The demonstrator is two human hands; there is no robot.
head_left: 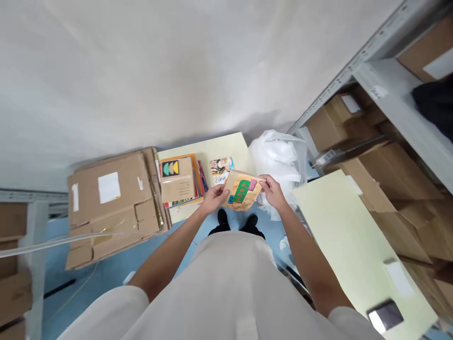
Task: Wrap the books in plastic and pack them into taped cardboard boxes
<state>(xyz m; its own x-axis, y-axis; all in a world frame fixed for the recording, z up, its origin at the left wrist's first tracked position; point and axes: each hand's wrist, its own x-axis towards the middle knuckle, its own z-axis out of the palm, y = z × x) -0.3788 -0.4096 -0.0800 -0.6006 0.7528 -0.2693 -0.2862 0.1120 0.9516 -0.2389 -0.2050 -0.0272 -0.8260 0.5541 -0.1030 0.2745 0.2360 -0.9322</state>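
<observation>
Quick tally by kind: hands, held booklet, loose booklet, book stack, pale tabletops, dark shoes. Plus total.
Hands: 2
Held booklet: 1
Loose booklet: 1
Book stack: 1
Pale tabletops: 2
Dark shoes: 2
Total: 9

From where I stand, this looks like a storeroom: grey perforated-metal shelving on the right is crowded with brown cardboard boxes, and more cartons fill a rack at the left. Flattened boxes are piled near a plain wall.
</observation>
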